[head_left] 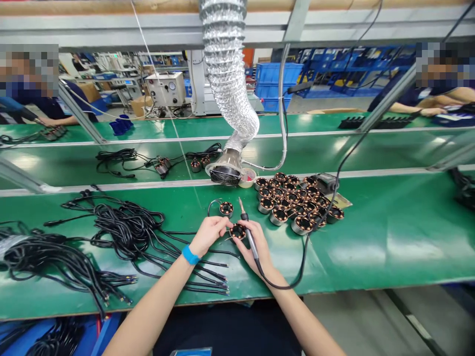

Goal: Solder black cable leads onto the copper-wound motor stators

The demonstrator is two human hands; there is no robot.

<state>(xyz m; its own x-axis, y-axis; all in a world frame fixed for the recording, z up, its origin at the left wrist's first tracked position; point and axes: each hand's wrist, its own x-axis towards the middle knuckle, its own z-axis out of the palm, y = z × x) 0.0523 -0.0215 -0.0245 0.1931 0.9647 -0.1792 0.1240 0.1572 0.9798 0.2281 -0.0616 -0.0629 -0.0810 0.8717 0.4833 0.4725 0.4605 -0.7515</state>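
My right hand (260,243) is closed around a soldering iron (251,241), its tip pointing up and away from me. The thumb of that hand also rests against a motor stator (238,231), a metal ring with copper windings. At the stator's left rim, the fingers of my left hand (211,233) are pinched together. Thin wire ends stick out there, but whether the fingertips grip a wire or the rim is hard to see. A blue band (190,254) circles my left wrist. Just beyond my hands stands another stator (226,209) with a dark lead curling from it.
Many stators (280,214) stand grouped to the right, near the iron's cord (305,257). Black cables (122,222) lie in bundles at left on the green bench (374,247). A fume extraction hood (225,168) hangs ahead on a foil duct (226,64). People work across the bench.
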